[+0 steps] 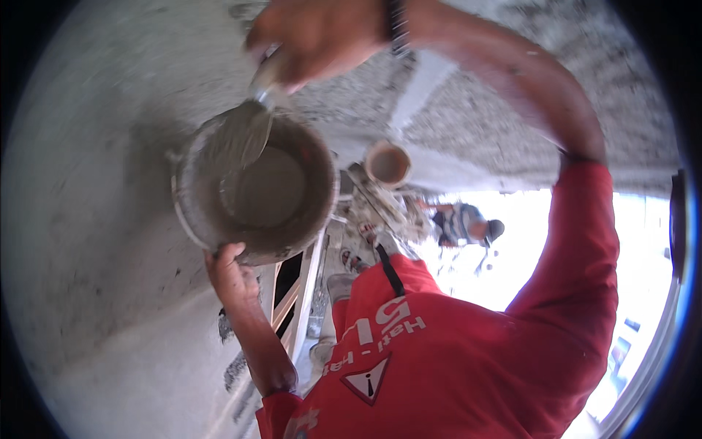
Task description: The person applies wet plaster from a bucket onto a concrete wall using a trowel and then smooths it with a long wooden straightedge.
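Grey wall [80, 212] | bucket [313, 172] of grey mortar [272, 189] in front, left of centre | small pot [371, 165] to its right | right hand [318, 36] wraps its fingers round trowel [254, 137], blade over bucket | left hand [234, 280] pinches bucket rim, thumb over edge.

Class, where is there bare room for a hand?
The grey surface looks bare left of the big bucket. Crowded: the bucket's mouth, with the trowel in the right hand; its near rim, by the left hand; the planks beside the small bucket.
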Demonstrator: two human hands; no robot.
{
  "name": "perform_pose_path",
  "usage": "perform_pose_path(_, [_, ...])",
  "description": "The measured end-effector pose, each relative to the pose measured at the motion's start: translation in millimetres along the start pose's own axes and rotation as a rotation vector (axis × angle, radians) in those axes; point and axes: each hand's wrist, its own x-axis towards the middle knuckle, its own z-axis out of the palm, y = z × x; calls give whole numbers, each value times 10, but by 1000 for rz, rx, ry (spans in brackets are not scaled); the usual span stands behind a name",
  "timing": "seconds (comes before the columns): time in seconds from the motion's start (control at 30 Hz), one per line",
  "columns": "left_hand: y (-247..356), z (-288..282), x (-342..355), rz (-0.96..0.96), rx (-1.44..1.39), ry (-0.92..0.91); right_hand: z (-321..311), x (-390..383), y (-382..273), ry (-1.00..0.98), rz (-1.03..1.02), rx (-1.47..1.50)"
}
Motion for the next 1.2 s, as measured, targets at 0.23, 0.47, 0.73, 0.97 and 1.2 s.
perform_pose_path(0.23, [-445,37,-86,-17,33,-179,419,-599,-895,-419,489,137])
perform_pose_path(0.47, [-530,123,-212,-120,125,-244,435,-954,-1251,-559,627,95])
perform_pose_path(0.73, [-596,161,-273,76,137,-440,444,-1393,-1675,-415,665,-259])
perform_pose_path(0.97, [-356,219,-371,185,98,-522,919,-1102,-1796,-547,546,-353])
perform_pose_path(1.2, [-272,355,-426,296,139,-520,1120,-1522,-1559,-582,682,69])
